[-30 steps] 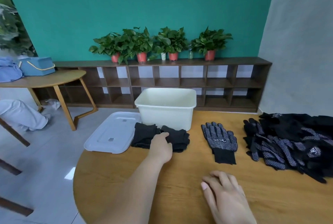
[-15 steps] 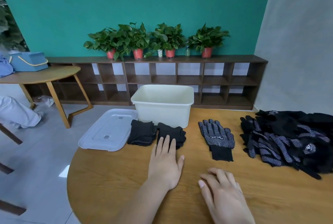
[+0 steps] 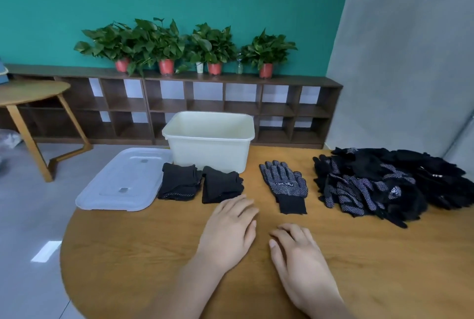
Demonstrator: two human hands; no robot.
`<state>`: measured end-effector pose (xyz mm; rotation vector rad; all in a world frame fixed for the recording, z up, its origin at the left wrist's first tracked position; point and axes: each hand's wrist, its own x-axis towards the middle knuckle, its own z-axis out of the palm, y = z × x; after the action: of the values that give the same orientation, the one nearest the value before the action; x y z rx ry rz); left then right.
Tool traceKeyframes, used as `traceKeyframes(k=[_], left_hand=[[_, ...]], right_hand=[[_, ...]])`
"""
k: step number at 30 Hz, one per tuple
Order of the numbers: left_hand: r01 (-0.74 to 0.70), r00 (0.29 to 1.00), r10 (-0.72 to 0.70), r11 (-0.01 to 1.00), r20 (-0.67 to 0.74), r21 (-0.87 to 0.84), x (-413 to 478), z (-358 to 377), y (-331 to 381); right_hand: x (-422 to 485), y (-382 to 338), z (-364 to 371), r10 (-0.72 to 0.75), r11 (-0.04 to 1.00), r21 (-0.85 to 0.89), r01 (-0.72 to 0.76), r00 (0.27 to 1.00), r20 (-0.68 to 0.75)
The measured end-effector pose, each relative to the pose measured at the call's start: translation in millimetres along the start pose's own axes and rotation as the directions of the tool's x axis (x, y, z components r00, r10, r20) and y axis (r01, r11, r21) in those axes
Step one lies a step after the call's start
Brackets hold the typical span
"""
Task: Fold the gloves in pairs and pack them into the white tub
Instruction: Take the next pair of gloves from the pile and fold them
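The white tub (image 3: pixel 209 149) stands open at the far side of the round wooden table (image 3: pixel 128 254). In front of it lie two folded black glove bundles, one on the left (image 3: pixel 178 182) and one on the right (image 3: pixel 220 185). A flat dotted glove pair (image 3: pixel 284 184) lies to the right of them. A loose heap of black dotted gloves (image 3: pixel 384 182) covers the table's right side. My left hand (image 3: pixel 229 229) rests flat on the table just below the right bundle, holding nothing. My right hand (image 3: pixel 298 254) rests beside it with fingers loosely bent, holding nothing.
The tub's translucent lid (image 3: pixel 123 181) lies at the table's left edge, partly overhanging. Beyond the table stand a low wooden shelf (image 3: pixel 205 103) with potted plants (image 3: pixel 166 44) and a second wooden table (image 3: pixel 30 93) at the left. A grey partition (image 3: pixel 410 62) rises at the right.
My left hand let go of the right folded bundle and drew back toward me, settling flat on the table. My right hand stayed about where it was.
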<state>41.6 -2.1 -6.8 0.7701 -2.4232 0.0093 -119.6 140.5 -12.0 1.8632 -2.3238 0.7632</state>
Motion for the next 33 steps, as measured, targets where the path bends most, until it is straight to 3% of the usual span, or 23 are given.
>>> traceKeyframes(k=[6, 10, 15, 22, 25, 30, 33], left_hand=[[-0.083, 0.996, 0.082, 0.996, 0.029, 0.043, -6.4, -2.5, 7.2], [-0.009, 1.0, 0.007, 0.995, 0.02, 0.104, -16.3, -3.5, 29.9], [0.087, 0.996, -0.089, 0.994, 0.029, 0.072, -27.8, -3.7, 59.4], [0.178, 0.968, -0.175, 0.984, 0.178, -0.005, 7.4, -2.0, 95.6], [0.197, 0.951, -0.191, 0.98, 0.243, 0.001, 18.1, 9.5, 111.4], [0.131, 0.958, -0.147, 0.988, 0.247, 0.077, 18.7, 20.2, 116.4], [0.134, 0.96, -0.146, 0.989, 0.237, 0.068, 17.8, 23.9, 113.9]], right_hand=[[-4.7, -1.0, -1.7, 0.128, 0.991, -0.016, -0.132, 0.98, -0.152], [-10.6, 2.7, -6.3, 0.184, 0.983, 0.056, -0.176, 0.955, -0.231], [-14.5, 24.9, -24.2, 0.255, 0.965, 0.115, -0.235, 0.941, -0.223], [-20.3, 109.9, -59.6, 0.2, 0.959, -0.173, -0.226, 0.968, -0.152], [-16.7, 135.5, -66.5, 0.239, 0.939, -0.211, -0.273, 0.956, -0.171], [15.0, 154.8, -74.8, 0.144, 0.929, -0.289, -0.23, 0.946, -0.29], [49.0, 165.4, -88.6, 0.173, 0.904, -0.338, -0.261, 0.947, -0.27]])
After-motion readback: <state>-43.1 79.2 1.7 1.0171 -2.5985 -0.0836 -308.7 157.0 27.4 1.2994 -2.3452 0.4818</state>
